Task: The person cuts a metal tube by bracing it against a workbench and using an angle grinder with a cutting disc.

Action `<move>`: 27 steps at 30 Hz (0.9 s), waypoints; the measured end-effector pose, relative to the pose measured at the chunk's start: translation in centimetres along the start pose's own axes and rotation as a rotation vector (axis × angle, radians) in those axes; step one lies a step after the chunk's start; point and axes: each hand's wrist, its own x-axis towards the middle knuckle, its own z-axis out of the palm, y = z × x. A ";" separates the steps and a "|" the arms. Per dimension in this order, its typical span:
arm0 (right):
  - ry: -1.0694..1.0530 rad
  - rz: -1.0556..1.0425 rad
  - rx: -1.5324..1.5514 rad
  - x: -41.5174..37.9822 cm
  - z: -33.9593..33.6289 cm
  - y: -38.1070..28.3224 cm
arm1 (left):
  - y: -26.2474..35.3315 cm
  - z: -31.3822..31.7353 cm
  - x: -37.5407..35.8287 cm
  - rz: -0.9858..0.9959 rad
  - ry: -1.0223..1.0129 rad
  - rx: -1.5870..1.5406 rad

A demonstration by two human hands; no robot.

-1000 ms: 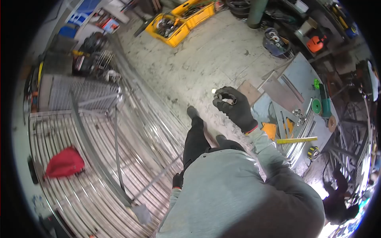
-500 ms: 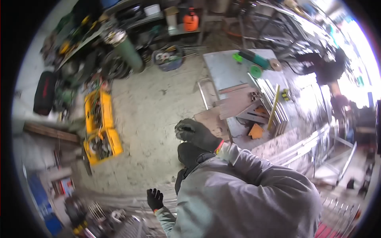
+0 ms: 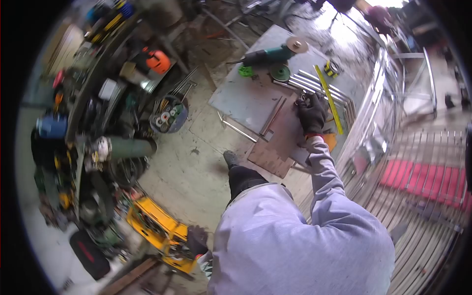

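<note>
My right hand (image 3: 313, 116), in a dark glove, reaches over the worktable (image 3: 236, 101) with its fingers curled round small metal rings (image 3: 303, 100), which they partly hide. Under and beside it lie brown flat plates (image 3: 275, 151). To its right is a yellow measuring strip (image 3: 328, 93) across several metal tubes (image 3: 306, 82). An orange angled piece (image 3: 326, 143) shows partly behind the wrist. My left hand (image 3: 197, 239), also gloved, hangs low with fingers apart and nothing seen in it; the yellow toolbox (image 3: 160, 226) stands below it on the floor.
A teal angle grinder (image 3: 269, 55) lies at the table's far side near a green disc (image 3: 280, 73) and a tape measure (image 3: 333, 69). A tub of discs (image 3: 169, 114) and a gas cylinder (image 3: 128, 149) are at left. Metal frames (image 3: 418, 78) stand at right.
The view has turned right, towards the table. My right hand has moved from in front of my body over to the rings. My left hand still hangs at my side.
</note>
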 end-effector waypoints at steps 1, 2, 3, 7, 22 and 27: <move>0.114 -0.065 -0.110 0.1 0.4 0.7 | 1.5 4.9 -0.1 -0.025 0.226 0.162; 0.114 -0.043 -0.135 0.2 -0.1 0.6 | 3.4 4.0 3.0 -0.048 -0.171 0.190; 0.117 -0.010 -0.162 0.1 -0.8 0.4 | 5.3 5.3 4.2 -0.073 -0.182 0.223; -0.051 0.179 -0.124 0.7 -1.6 -0.5 | 11.8 16.0 8.0 0.021 0.073 0.645; 0.017 0.315 -0.545 -1.3 -1.3 -2.3 | 25.1 36.3 29.9 -0.213 -0.500 1.109; 0.073 0.414 -0.474 -3.1 -5.7 -6.6 | 28.6 42.9 35.3 -0.177 -0.647 1.254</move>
